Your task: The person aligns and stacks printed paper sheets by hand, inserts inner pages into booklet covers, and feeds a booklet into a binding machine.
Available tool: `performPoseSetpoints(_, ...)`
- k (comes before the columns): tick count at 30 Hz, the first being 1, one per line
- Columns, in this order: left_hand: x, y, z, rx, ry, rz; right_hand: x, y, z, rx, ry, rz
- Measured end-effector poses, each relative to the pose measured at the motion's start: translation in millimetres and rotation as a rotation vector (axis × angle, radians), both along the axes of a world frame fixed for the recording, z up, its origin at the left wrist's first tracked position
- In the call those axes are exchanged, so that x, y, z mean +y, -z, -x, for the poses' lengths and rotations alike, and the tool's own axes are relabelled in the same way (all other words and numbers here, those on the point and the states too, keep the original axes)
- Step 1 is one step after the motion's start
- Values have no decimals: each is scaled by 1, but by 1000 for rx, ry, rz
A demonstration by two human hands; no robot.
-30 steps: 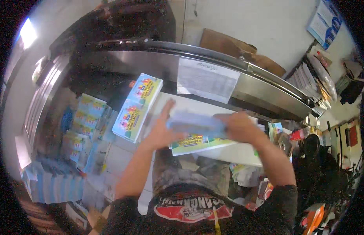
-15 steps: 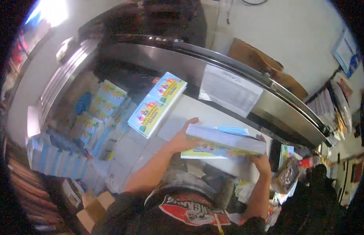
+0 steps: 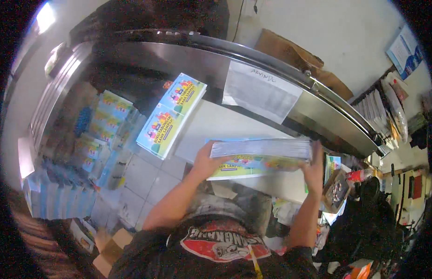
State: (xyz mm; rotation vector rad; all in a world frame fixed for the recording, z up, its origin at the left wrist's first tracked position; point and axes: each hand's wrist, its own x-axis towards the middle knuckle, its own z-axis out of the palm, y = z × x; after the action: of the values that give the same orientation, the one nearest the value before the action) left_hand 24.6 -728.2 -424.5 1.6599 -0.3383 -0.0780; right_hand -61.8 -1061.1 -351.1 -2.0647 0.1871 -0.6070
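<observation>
Between my two hands stands a thick stack of booklets (image 3: 262, 148), its white page edges turned up and its colourful printed cover toward me. My left hand (image 3: 205, 160) is closed round the stack's left end. At the right end my right hand (image 3: 313, 167), slightly blurred, presses its fingers along the short side with the thumb in front. Under and behind the stack lies a yellow and blue printed sheet (image 3: 225, 174) on the white tabletop (image 3: 209, 122). Left of it sits another pile of the printed booklets (image 3: 170, 114), lying flat in two joined halves.
More printed piles (image 3: 109, 116) stand at the left, above tall blue-white stacks (image 3: 62, 197). A metal rail (image 3: 253, 65) with a taped paper (image 3: 260, 93) runs behind the table. To the right are a tray of small items (image 3: 336, 191) and a red-labelled bottle (image 3: 360, 175).
The stack has come down a little toward the tabletop, more upright and level. My right hand's fingers have moved up along its right end. The whole view has shifted slightly.
</observation>
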Motion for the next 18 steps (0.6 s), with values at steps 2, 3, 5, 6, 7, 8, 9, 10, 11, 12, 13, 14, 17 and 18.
performPoseSetpoints(2, 2, -8, 1, -1, -6, -43, 29, -49, -4, -9, 129, 274)
performPoseSetpoints(3, 2, -14, 2, -6, -9, -85, 45, -50, -10, -11, 136, 272)
performPoseSetpoints(5, 2, -23, 3, 23, -5, -90, 78, -55, -24, 120, -289, 681)
performPoseSetpoints(6, 3, -25, 6, 59, -13, -101, 90, -53, -35, -52, -359, 752)
performPoseSetpoints(7, 3, -26, 5, 53, -7, -97, 101, -67, -41, -7, -414, 780)
performPoseSetpoints(8, 3, -25, 5, 34, -2, -127, 101, -66, -45, -9, -408, 785)
performPoseSetpoints(9, 4, -24, 4, 14, -2, -157, 101, -61, -51, 55, -468, 882)
performPoseSetpoints(10, 4, -23, 4, 8, -2, -153, 102, -58, -54, 122, -527, 979)
performPoseSetpoints(11, 5, -22, 3, -2, 2, -141, 103, -58, -54, 119, -524, 984)
performPoseSetpoints(12, 5, -23, 4, -10, 3, -129, 105, -58, -53, 86, -502, 996)
performPoseSetpoints(13, 6, -26, 5, -11, 1, -126, 106, -57, -52, 54, -480, 1007)
performPoseSetpoints(14, 6, -29, 7, 7, 2, -128, 107, -55, -51, 54, -480, 1010)
performPoseSetpoints(17, 4, -25, 6, 17, -11, -87, 112, -45, -43, 119, -417, 1032)
performPoseSetpoints(18, 2, -22, 5, 15, -25, -48, 117, -40, -35, 102, -333, 1013)
